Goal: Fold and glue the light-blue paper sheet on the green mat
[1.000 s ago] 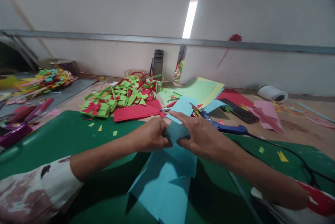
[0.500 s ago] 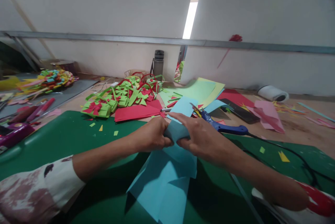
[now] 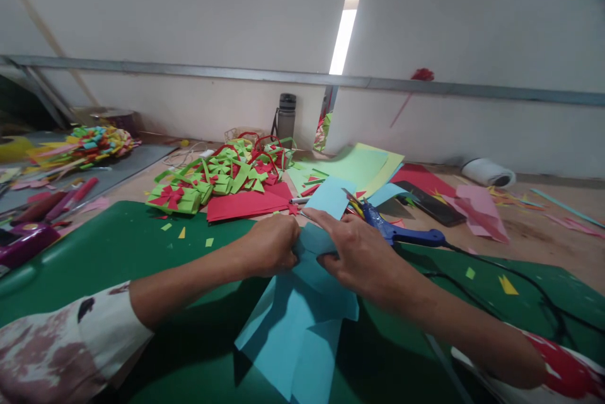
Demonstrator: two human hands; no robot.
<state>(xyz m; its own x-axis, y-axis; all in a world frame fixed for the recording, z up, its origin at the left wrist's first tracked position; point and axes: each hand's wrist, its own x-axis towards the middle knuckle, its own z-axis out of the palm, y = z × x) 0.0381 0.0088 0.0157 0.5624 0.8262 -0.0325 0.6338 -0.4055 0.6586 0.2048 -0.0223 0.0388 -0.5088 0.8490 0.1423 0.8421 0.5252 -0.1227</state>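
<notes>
My left hand (image 3: 274,245) is closed on the left edge of a light-blue paper piece (image 3: 314,240), its fingers curled under. Across from it, my right hand (image 3: 366,256) grips the right edge between thumb and fingers, the index finger stretched along the top. Below both hands a folded light-blue paper sheet (image 3: 302,322) with creased flaps spreads over the green mat (image 3: 155,249). Another flat blue paper strip (image 3: 331,195) lies just beyond my fingers. Close to my right hand rests a blue glue gun (image 3: 418,237) with a black cord.
Red paper pieces (image 3: 250,201) and a pile of small green paper bags with red bows (image 3: 189,193) lie beyond my left hand. A dark phone (image 3: 432,205), pink paper (image 3: 482,212) and white roll (image 3: 489,173) are at right. A grey bottle (image 3: 286,120) stands behind.
The small blue piece between my hands looks flatter now. My left hand has shifted slightly left and its thumb has tucked in. The view has shifted a little.
</notes>
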